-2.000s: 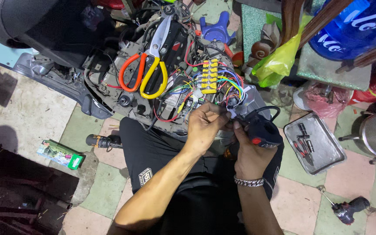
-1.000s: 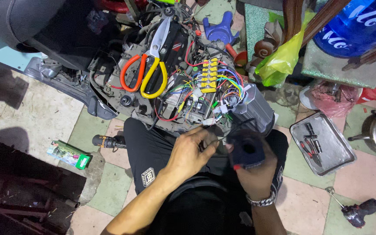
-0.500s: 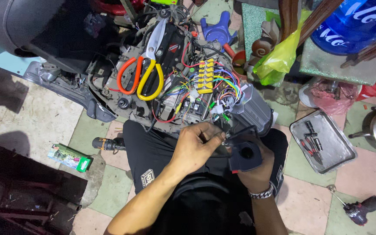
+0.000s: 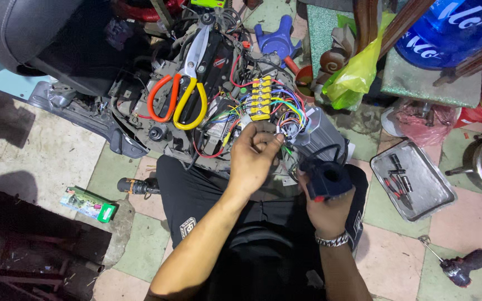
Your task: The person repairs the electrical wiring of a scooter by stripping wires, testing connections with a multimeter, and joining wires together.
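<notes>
My left hand [image 4: 254, 159] reaches up into a tangle of coloured wires [image 4: 285, 114] in an opened scooter body, its fingertips pinched on wires just below a yellow terminal block [image 4: 260, 98]. My right hand [image 4: 326, 209], with a metal bracelet at the wrist, holds a dark blue handlebar switch housing [image 4: 328, 178] whose black cable runs up into the wiring. Scissors with one orange and one yellow handle [image 4: 184, 83] lie on the scooter's parts to the left of the wires. A grey metal box [image 4: 322, 134] sits right of the wires.
A metal tray [image 4: 419, 192] with screwdriver bits lies on the tiled floor at right. A dark red cordless driver [image 4: 464, 267] lies at lower right, another driver [image 4: 138, 185] by my left knee. A green carton [image 4: 87, 204] lies at left. A yellow-green plastic bag [image 4: 352, 75] hangs above right.
My left hand has moved up from over my lap into the wires below the terminal block. My right hand has kept hold of the switch housing and lifted it slightly.
</notes>
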